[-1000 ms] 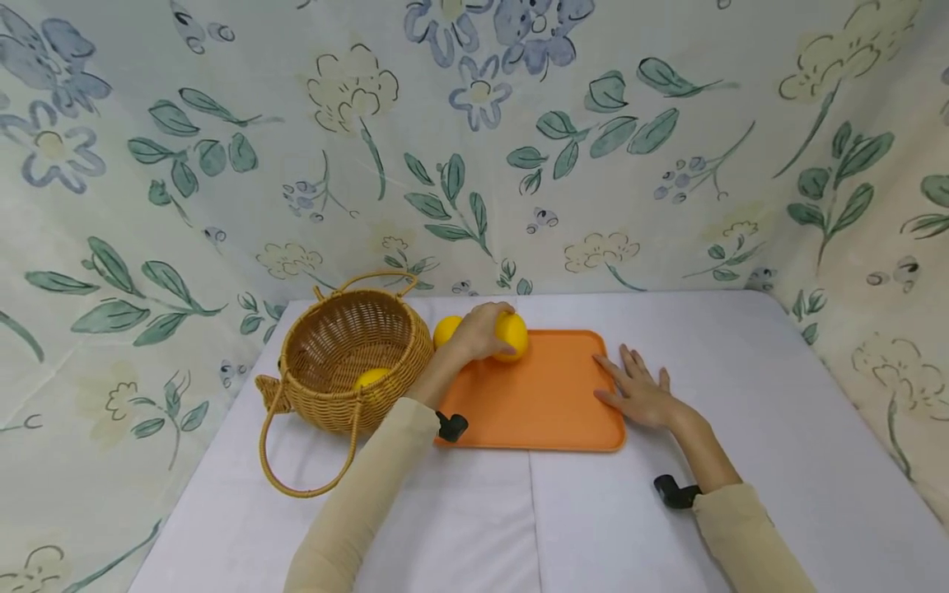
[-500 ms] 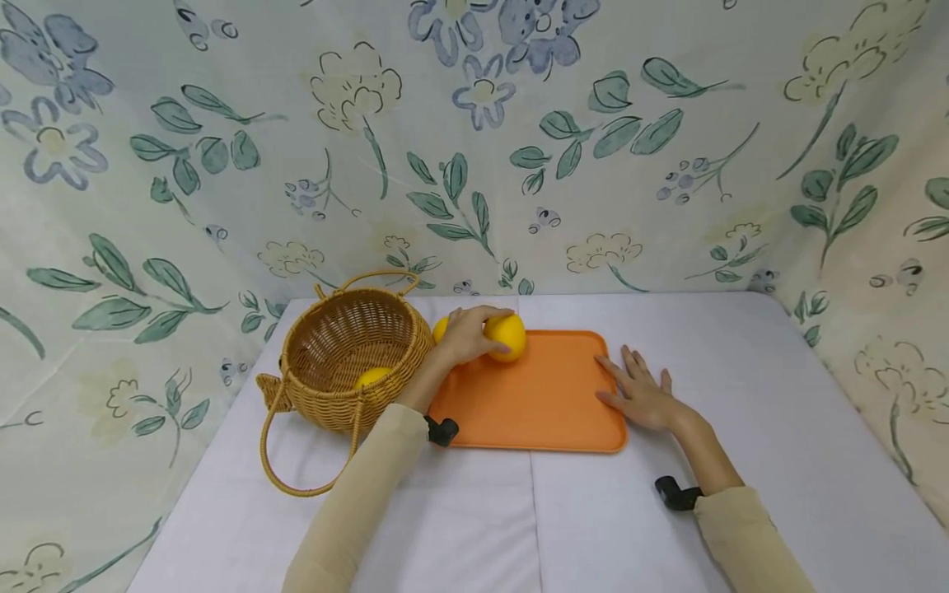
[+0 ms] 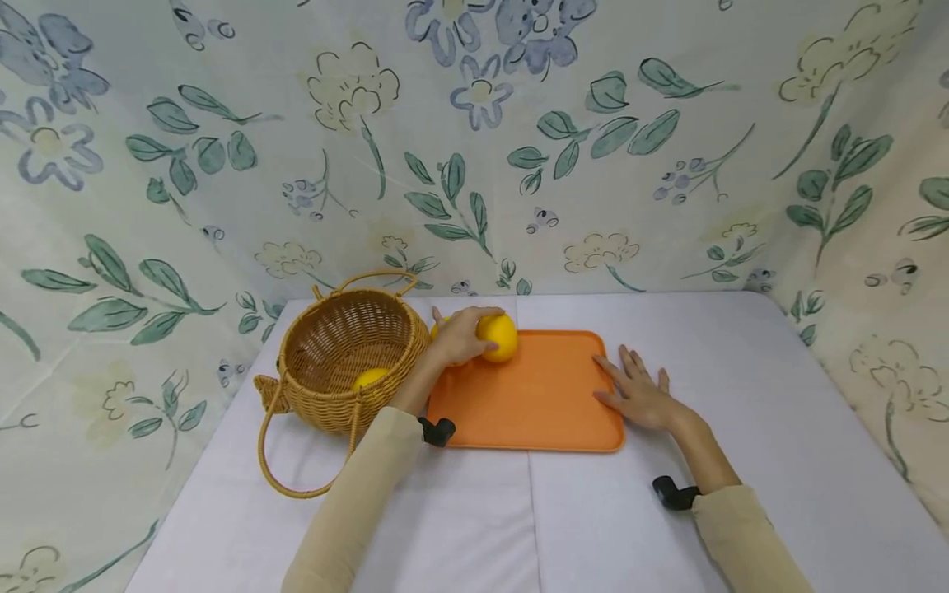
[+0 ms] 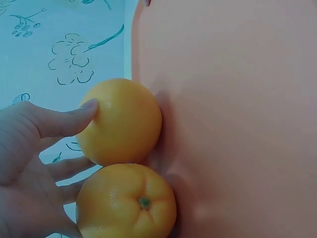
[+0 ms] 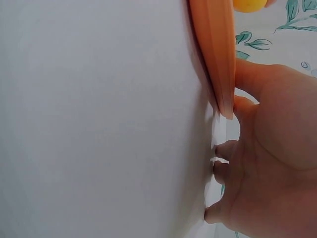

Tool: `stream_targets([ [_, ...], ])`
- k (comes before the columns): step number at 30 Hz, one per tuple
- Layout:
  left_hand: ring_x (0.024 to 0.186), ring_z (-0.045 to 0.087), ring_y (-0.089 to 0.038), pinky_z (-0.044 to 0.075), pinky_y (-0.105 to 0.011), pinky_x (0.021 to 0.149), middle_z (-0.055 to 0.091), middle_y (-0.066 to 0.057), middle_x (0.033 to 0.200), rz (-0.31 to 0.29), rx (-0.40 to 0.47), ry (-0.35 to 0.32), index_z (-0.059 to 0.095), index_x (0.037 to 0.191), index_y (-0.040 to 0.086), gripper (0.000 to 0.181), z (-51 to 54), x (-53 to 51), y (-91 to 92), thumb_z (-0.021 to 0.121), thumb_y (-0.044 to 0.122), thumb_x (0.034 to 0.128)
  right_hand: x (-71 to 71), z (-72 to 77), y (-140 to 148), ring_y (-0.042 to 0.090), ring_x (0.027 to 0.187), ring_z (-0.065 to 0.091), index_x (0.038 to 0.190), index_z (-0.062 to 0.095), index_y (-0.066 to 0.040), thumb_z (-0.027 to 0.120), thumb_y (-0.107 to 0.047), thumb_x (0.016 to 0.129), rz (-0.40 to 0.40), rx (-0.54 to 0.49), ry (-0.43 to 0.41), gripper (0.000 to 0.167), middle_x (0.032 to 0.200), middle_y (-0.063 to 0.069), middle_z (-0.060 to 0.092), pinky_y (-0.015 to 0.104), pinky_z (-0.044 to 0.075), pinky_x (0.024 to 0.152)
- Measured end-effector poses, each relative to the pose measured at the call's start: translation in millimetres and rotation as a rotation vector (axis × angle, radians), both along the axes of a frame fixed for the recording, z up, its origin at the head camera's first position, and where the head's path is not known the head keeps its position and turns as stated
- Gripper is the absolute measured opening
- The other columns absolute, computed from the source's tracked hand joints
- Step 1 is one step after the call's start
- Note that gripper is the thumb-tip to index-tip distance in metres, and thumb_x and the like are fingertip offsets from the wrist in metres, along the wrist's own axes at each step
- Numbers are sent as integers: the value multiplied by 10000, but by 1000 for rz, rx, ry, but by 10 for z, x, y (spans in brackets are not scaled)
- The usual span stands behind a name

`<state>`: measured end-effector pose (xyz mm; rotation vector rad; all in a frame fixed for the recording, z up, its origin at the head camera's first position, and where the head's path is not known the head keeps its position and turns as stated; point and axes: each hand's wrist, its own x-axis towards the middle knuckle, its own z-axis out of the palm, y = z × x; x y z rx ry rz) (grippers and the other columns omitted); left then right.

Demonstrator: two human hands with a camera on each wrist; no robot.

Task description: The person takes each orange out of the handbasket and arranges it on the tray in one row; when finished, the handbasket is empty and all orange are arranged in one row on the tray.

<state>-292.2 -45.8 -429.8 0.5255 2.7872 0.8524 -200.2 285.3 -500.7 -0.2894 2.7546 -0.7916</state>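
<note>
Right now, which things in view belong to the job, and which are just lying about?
In the job:
- left hand, gripping held orange
- second orange beside it
- tray
- right hand, touching tray edge
- probably basket, third orange inside

Just there:
- floral backdrop
- white tablecloth

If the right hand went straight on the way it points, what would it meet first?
The right rim of the orange tray; the right hand seems to touch it, though exact contact is hard to judge.
</note>
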Motion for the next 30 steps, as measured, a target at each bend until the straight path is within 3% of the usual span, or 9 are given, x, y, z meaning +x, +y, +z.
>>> stream_targets([
  [7, 1443, 495, -347, -123, -761, 1193, 600, -28, 1507, 6, 2, 43, 592, 1457, 250, 606, -57, -5, 2, 824, 280, 897, -52, -141, 73, 509, 1570, -135, 1657, 230, -257, 476, -698, 988, 8, -41, 30, 838, 1709, 284, -96, 810, -221, 1096],
  [12, 1356, 549, -382, -99, -753, 1208, 643, -56, 1452, 21, 42, 96, 629, 1397, 221, 555, -96, 7, 7, 836, 277, 886, -10, -27, 20, 547, 1551, -118, 1645, 260, -206, 534, -589, 1009, 5, -47, 18, 791, 1691, 328, -72, 822, -218, 1081],
  [18, 1386, 540, -354, -107, -710, 1233, 648, -58, 1441, 15, 61, 111, 632, 1376, 202, 528, -118, 16, 13, 831, 249, 889, 19, 98, -54, 577, 1541, -81, 1637, 253, -118, 534, -485, 1047, -1, 44, -8, 750, 1677, 361, -51, 830, -169, 1101],
  [25, 1421, 523, -290, -120, -682, 1245, 657, -55, 1425, -5, 58, 115, 627, 1392, 208, 531, -141, 26, 24, 821, 246, 899, 37, 90, -60, 570, 1546, -70, 1630, 265, -112, 551, -466, 1041, -10, 23, 4, 744, 1682, 355, -38, 821, -163, 1114],
  [30, 1426, 513, -278, -41, -656, 1273, 653, -50, 1431, -13, 69, 113, 629, 1394, 207, 530, -142, 27, 29, 820, 238, 901, 20, 74, -56, 570, 1545, -76, 1633, 257, -109, 541, -468, 1047, -7, 34, 2, 744, 1679, 358, -47, 822, -169, 1109],
])
